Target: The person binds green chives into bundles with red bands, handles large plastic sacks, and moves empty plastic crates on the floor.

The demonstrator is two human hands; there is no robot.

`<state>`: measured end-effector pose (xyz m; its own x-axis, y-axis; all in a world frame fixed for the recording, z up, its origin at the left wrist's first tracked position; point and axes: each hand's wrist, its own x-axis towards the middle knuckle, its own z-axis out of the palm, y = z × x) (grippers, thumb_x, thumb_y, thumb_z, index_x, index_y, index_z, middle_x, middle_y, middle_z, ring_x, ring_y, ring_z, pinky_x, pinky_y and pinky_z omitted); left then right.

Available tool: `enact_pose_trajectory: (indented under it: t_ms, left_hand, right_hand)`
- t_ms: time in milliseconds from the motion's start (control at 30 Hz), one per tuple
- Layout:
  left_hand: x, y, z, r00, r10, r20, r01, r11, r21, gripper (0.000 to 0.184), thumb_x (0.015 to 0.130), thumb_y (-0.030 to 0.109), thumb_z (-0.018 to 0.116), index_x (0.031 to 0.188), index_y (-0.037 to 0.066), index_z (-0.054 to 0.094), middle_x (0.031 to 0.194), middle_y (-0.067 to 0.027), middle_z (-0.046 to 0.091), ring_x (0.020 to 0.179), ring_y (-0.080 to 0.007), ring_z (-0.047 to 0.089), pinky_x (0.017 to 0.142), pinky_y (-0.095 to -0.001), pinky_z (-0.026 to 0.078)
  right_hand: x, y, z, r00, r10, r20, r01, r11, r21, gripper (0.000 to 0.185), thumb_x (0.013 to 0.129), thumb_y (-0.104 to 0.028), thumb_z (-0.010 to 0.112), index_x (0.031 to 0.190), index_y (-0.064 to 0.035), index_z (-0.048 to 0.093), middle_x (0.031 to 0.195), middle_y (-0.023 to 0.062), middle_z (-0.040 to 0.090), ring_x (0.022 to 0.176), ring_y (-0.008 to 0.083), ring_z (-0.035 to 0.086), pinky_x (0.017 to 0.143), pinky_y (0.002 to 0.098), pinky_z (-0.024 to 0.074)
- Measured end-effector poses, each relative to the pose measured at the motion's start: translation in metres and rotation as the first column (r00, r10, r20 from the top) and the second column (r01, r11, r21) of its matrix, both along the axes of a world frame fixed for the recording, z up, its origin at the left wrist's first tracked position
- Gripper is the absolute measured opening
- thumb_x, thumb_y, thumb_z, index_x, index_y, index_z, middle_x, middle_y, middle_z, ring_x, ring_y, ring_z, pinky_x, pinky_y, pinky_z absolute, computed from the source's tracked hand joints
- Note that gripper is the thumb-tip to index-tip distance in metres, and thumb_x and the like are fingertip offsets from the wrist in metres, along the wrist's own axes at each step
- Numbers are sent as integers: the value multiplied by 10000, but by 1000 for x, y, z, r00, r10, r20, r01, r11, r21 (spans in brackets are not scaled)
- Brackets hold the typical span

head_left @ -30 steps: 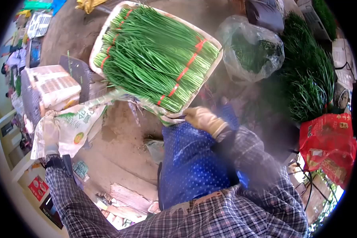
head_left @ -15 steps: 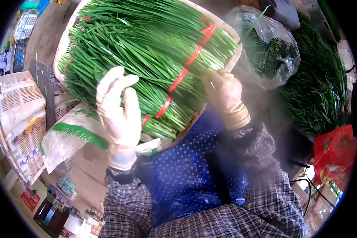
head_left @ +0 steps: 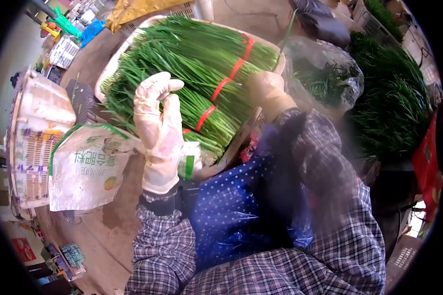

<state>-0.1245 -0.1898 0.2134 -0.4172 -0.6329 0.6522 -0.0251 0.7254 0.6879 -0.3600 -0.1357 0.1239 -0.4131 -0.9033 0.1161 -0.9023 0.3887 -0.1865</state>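
Observation:
Bundles of garlic chives (head_left: 182, 69), bound with red bands (head_left: 222, 89), lie side by side in a pale crate (head_left: 103, 81). My left hand (head_left: 157, 128), in a cream rubber glove, is raised over the near left side of the crate. Its fingers are bent, the thumb stands apart from them, and nothing shows between them. My right hand (head_left: 268, 93), gloved too, is at the cut stem ends on the crate's right side. Its fingers are hidden and blurred, so whatever they hold cannot be made out.
A clear plastic bag (head_left: 337, 64) with greens sits at the right, beside a large heap of loose chives (head_left: 391, 98). White sacking (head_left: 91, 164) with green print hangs left of the crate, near a white basket (head_left: 39, 142). A blue dotted apron (head_left: 226, 211) covers my lap.
The view has shifted, showing more floor beyond the crate. My left fingers are more curled than before. My right hand has turned so its fingers no longer show.

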Motion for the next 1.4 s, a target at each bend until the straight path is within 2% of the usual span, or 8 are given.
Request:
enact_pose_trajectory:
  t_ms: [100,233,433,633,767,1000,1233,1400]
  left_hand:
    - [6,9,12,965,-33,-260,111,950,292,256,837,-99,499,1031,33,603,1058,-39,589,943,-119,558,879,-278,443]
    - [2,3,12,929,-30,-368,182,905,385,259,851,-98,489,1034,50,598,993,-14,602,928,-94,548,872,-256,434]
    - [-3,-15,-12,939,23,-344,99,938,332,198,869,-88,509,1004,28,596,972,-34,620,897,-113,581,873,-268,454]
    - [5,-17,-17,943,53,-329,132,848,513,161,879,-59,545,973,47,620,983,-7,608,895,-96,560,843,-247,452]
    - [8,-12,-17,984,51,-172,14,934,356,211,856,-82,531,985,51,631,990,-9,609,876,-95,544,814,-238,440]
    - [10,-12,-12,998,42,-53,-35,992,124,225,847,-111,490,982,17,616,999,-45,611,920,-117,569,835,-267,454]
    - [20,-19,-14,988,66,-137,-32,971,237,244,836,-119,491,985,25,620,987,-41,613,897,-117,567,827,-256,450]
    - [20,-17,-8,993,49,-110,-23,973,230,244,828,-110,488,1000,10,613,998,-50,610,903,-122,570,832,-253,448]
  right_hand:
    - [-1,-6,1,998,14,-67,-15,1000,-8,177,798,-144,554,776,-72,715,764,142,688,779,302,692,719,382,545]
    - [8,-15,10,999,-4,-49,1,998,-61,170,803,-142,564,813,-63,715,799,148,693,799,288,696,720,387,549]
    - [0,-33,35,989,144,-44,-129,960,250,181,726,-147,637,866,-80,730,879,141,701,874,289,685,738,382,546]
    - [-3,-36,43,987,146,-71,-126,964,232,176,742,-147,609,855,-97,734,851,139,695,826,305,683,724,392,547]
    - [6,-29,38,973,168,-157,-143,977,159,150,742,-135,618,830,-94,732,800,127,690,767,312,688,689,405,552]
    - [-18,-22,40,997,71,-34,-59,958,280,232,725,-210,591,833,-55,724,859,165,691,820,323,679,727,398,530]
    - [-37,68,51,970,-221,-98,240,929,281,249,752,-251,594,839,-55,720,891,164,692,856,320,674,745,388,539]
    - [-68,228,-46,957,-230,-177,288,825,486,230,734,-254,640,863,-83,722,874,156,688,836,321,671,732,413,538]
